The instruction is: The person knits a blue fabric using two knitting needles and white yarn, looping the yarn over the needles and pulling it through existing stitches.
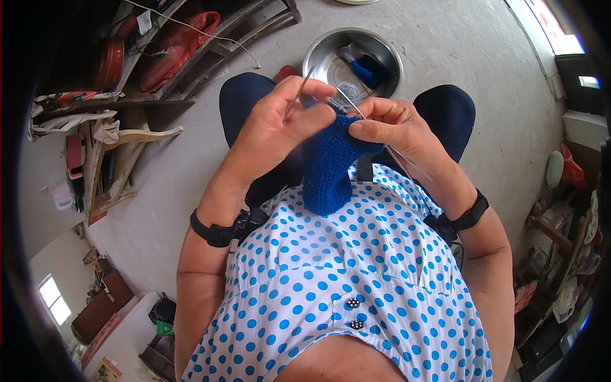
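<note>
A blue knitted piece [329, 157], shaped like a sock, hangs between my hands over my lap. My right hand [394, 122] pinches its upper edge at the right, together with thin metal knitting needles [405, 162] that stick out below the fingers. Another needle tip [347, 97] points up-left from that edge. My left hand [291, 119] has a separate metal needle [301, 88] running along its fingers, and its thumb is blurred beside the knitting. Some grey stitches show at the far edge, partly hidden by my fingers.
On the concrete floor beyond my knees stands a metal basin [310, 52] with a grey ball of yarn [347, 93] and a blue-and-grey knitted piece [370, 70]. Wooden furniture with a red plastic bag [179, 52] is at left. A white cord [234, 42] hangs there.
</note>
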A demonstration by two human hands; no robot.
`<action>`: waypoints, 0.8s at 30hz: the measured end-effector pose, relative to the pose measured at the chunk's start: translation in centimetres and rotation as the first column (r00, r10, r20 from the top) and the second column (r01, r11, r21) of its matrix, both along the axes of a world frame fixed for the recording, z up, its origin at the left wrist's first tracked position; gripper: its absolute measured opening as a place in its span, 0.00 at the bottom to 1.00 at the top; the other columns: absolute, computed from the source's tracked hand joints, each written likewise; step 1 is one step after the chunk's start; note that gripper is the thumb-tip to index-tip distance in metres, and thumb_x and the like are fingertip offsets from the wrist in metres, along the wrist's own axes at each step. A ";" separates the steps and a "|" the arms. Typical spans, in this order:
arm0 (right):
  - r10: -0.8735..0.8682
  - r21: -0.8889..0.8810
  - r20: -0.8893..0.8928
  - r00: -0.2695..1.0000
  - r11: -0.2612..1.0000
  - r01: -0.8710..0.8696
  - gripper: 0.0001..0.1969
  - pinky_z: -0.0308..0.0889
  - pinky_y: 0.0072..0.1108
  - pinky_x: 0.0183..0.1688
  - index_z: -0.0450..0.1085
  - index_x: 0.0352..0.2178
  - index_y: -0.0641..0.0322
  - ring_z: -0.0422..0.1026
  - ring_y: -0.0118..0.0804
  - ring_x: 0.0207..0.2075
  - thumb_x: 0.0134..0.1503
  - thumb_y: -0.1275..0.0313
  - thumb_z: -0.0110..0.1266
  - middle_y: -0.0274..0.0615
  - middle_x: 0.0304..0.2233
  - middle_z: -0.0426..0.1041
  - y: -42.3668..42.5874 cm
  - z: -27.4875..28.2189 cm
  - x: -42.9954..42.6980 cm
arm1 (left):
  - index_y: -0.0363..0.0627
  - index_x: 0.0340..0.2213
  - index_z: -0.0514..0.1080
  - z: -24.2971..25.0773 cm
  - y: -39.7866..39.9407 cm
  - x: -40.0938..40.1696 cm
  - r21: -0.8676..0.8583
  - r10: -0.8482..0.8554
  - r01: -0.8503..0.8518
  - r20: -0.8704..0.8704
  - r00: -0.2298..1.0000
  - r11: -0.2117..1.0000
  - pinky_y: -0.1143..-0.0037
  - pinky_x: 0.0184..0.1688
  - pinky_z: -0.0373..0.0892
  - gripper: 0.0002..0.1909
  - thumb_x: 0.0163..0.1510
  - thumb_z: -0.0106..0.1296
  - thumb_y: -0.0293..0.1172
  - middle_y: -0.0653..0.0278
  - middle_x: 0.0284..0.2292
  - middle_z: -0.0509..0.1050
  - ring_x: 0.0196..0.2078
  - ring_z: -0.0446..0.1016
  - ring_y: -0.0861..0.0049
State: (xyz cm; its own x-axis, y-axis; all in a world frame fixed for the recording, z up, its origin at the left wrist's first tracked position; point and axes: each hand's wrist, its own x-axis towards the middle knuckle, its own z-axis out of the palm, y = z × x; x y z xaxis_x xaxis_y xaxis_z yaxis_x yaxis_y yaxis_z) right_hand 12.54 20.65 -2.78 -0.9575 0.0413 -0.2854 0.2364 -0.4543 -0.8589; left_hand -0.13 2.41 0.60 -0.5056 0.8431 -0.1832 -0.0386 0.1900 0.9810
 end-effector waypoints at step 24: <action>-0.085 0.179 -0.085 0.993 0.979 0.099 0.09 0.65 0.10 0.30 0.77 0.32 0.62 0.71 0.22 0.25 0.52 0.68 0.62 0.35 0.24 0.75 -0.3 0.4 0.5 | 0.37 0.39 0.75 3.2 -1.5 0.9 -0.104 -0.096 0.041 -0.606 0.789 0.994 0.84 0.28 0.64 0.11 0.53 0.50 0.17 0.64 0.27 0.73 0.27 0.71 0.83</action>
